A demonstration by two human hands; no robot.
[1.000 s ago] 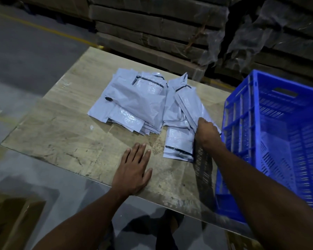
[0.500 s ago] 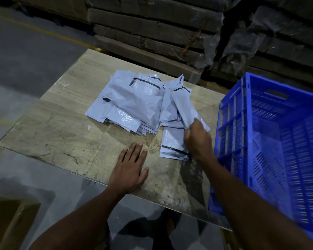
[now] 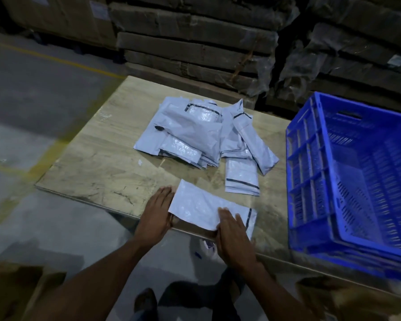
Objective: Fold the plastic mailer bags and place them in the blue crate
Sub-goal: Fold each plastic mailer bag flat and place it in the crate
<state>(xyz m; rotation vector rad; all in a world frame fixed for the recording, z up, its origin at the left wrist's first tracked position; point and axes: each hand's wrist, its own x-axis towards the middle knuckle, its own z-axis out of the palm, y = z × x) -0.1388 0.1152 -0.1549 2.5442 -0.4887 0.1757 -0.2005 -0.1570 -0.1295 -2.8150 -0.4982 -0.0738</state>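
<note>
One grey plastic mailer bag (image 3: pixel 199 206) lies flat at the near edge of the wooden table (image 3: pixel 97 163), its dark seal strip to the right. My left hand (image 3: pixel 156 213) holds its left end. My right hand (image 3: pixel 232 230) grips its near edge close to the right end. A loose heap of grey mailer bags (image 3: pixel 195 135) sits further back at the table's middle, with a few more bags (image 3: pixel 242 179) beside it. The blue crate (image 3: pixel 357 181) stands at the table's right side, its slatted floor bare where I can see it.
Stacks of flattened cardboard wrapped in plastic film (image 3: pixel 195 42) rise behind the table. Grey concrete floor with a yellow line (image 3: pixel 56 59) lies to the left. Brown cartons (image 3: pixel 12 290) sit low at the left and right. My shoes (image 3: pixel 146 300) show under the table edge.
My right hand drew one bag out of the heap and brought it to the near table edge. My left hand shifted from resting flat on the table to the bag's left end.
</note>
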